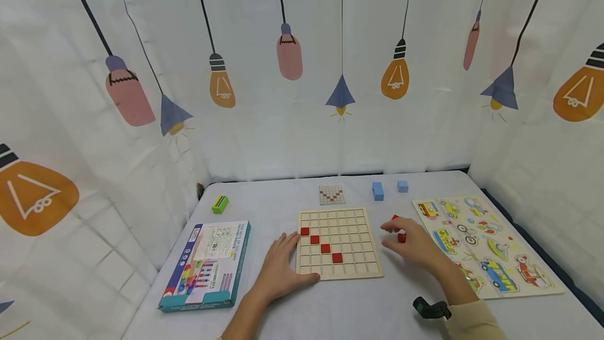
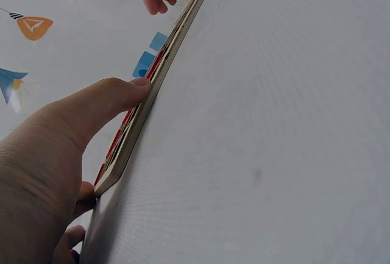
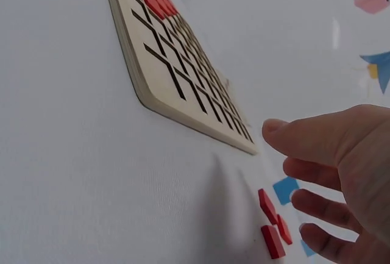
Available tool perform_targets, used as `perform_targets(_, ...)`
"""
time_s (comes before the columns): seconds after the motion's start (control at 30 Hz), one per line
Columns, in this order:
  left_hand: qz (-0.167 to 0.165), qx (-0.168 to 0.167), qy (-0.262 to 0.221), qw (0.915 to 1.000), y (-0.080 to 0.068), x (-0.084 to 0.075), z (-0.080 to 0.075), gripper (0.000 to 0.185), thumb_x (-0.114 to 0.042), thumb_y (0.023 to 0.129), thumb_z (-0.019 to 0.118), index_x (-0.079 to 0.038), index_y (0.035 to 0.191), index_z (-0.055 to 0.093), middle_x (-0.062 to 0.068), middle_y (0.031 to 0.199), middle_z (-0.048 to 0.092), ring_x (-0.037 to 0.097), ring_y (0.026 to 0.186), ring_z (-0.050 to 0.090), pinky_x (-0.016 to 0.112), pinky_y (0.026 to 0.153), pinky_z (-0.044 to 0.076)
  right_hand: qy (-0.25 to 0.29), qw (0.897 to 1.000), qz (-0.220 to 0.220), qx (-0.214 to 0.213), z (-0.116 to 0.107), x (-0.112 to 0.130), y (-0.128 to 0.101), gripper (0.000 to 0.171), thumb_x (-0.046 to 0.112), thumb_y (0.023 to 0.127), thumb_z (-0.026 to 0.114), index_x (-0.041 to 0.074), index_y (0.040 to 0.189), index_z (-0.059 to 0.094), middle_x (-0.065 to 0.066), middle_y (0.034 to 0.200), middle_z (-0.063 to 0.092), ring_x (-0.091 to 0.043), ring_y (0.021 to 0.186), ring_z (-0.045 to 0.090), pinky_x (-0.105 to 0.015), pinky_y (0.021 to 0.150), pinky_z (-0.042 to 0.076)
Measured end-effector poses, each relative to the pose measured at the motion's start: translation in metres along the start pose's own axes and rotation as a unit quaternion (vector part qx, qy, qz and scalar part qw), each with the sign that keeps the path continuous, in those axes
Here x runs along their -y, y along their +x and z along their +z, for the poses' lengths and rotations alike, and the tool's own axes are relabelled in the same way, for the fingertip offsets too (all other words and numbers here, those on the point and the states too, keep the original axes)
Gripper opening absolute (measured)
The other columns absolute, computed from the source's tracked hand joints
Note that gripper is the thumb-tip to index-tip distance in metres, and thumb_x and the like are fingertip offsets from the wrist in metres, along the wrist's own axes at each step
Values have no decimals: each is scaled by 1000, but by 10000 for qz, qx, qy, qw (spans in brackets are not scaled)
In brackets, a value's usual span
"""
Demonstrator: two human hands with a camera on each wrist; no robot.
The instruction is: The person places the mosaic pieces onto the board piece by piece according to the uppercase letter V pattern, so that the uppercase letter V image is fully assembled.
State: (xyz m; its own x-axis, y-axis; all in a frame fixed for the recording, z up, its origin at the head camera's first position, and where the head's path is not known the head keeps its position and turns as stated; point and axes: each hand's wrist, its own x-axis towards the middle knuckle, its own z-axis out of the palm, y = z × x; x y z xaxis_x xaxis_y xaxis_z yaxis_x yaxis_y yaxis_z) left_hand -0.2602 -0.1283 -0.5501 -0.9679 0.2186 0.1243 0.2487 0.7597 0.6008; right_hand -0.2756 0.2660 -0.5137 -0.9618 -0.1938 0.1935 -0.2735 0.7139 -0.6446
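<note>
On counter, head view: left hand (image 1: 281, 269) flat, steadies grid board (image 1: 338, 243); 4 red tiles seated diagonally. Right hand (image 1: 411, 243) reaches loose red tiles (image 1: 400, 231).
Left wrist: thumb (image 2: 103, 102) presses board edge (image 2: 146, 114); slip risks shifting board.
Right wrist: fingers (image 3: 317, 175) open, holding nothing, above red tiles (image 3: 272, 224); clumsy pinch may scatter them.

Tabletop play booth — bulb-print curtain (image 1: 302, 119) walls, toy puzzles (image 1: 486, 245) on cloth-covered table (image 1: 358, 308).
</note>
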Motion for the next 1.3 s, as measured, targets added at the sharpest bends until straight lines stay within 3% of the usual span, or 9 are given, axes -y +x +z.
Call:
perform_targets(0.17, 6, -1, 12, 10000, 0, -1, 0, 127, -84, 69, 88, -15, 168, 49, 4, 175, 49, 39, 171, 29, 65, 140, 23, -38, 9999, 88, -91, -6, -12, -2, 32, 23, 97, 88, 18, 128, 79, -2, 128, 78, -29, 124, 67, -55, 104, 60)
perform_targets(0.5, -42, -14, -21, 10000, -1, -2, 0, 127, -84, 69, 88, -15, 168, 49, 4, 175, 49, 38, 171, 29, 65, 140, 22, -212, 9987, 448, -72, -13, -20, -6, 31, 23, 97, 88, 17, 127, 80, -3, 123, 77, -26, 115, 65, -40, 92, 58)
perform_targets(0.97, -73, 4, -35, 10000, -1, -2, -1, 127, -84, 69, 88, -15, 168, 49, 4, 175, 49, 39, 171, 29, 67, 139, 23, -440, 9970, 610, -188, -10, -33, -10, 32, 23, 96, 89, 16, 126, 82, -4, 121, 76, -26, 111, 65, -40, 91, 58)
perform_targets(1.3, -17, 10, 5, 10000, -1, 0, 0, 126, -83, 69, 88, -16, 168, 49, 3, 175, 48, 38, 171, 28, 66, 140, 22, -470, 9962, 671, -286, -6, -38, -7, 27, 23, 96, 89, 17, 122, 84, -2, 117, 75, -22, 106, 61, -32, 88, 55)
